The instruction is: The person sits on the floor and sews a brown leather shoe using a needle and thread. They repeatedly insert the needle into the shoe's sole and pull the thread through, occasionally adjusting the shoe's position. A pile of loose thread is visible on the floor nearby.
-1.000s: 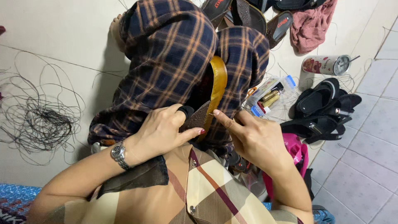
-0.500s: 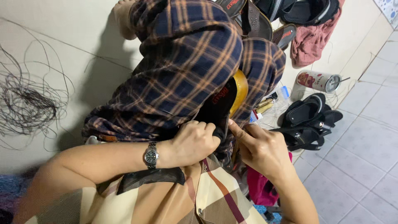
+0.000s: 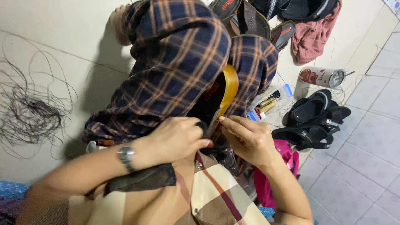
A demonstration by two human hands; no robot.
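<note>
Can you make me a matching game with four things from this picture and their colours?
Things:
1. sandal
2. rag
3. watch
4. sandals

Colours:
A. black
B. yellow and black
C. silver
D. pink

Pairs: 1-B, 2-D, 3-C, 4-A.

The left hand and right hand both hold the yellow and black sandal.

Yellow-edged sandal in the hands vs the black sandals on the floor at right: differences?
The yellow-edged sandal stands on edge between the knees, gripped by the left hand and touched by the right hand; the black sandals lie piled on the floor, untouched. Its sole edge is mustard yellow; theirs is all black. Both are open footwear.
</note>
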